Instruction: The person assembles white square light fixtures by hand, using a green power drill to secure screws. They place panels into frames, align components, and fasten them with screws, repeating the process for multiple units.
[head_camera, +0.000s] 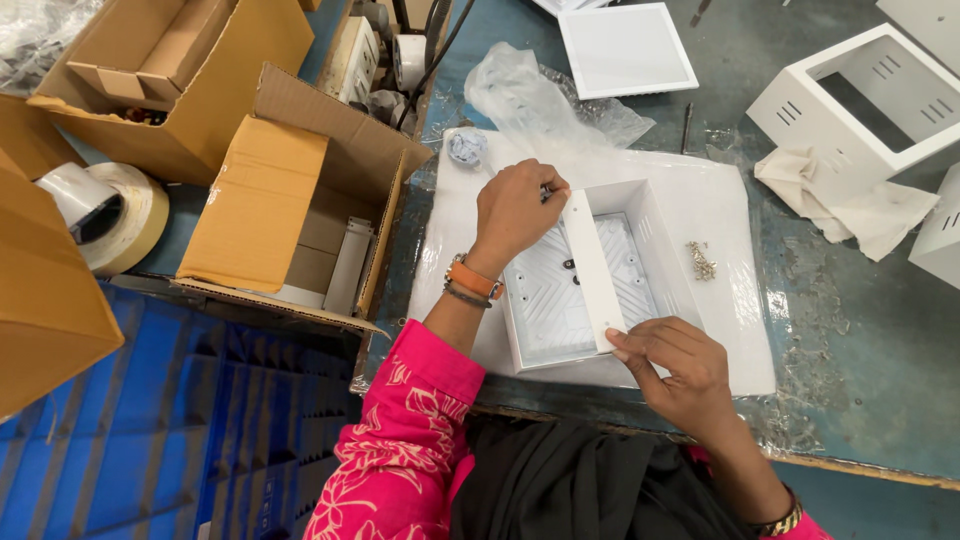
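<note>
Left hand (515, 210): grip pinched the white metal strip's (594, 270) upper end.
Right hand (680, 365): fingertips pressed its lower end.
Strip: lay across white open enclosure (645, 225), frame centre, on the surface (860, 350).
Handling: probably light, stiff, thin-edged; best held by ends.

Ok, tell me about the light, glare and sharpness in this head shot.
Head view: even, soft light with faint shadows under the left hand and right hand; mild glare on the plastic sheet and wet-looking sheen on the blue-green table; the white tray is sharp, and edges bow slightly from wide-angle distortion.
</note>
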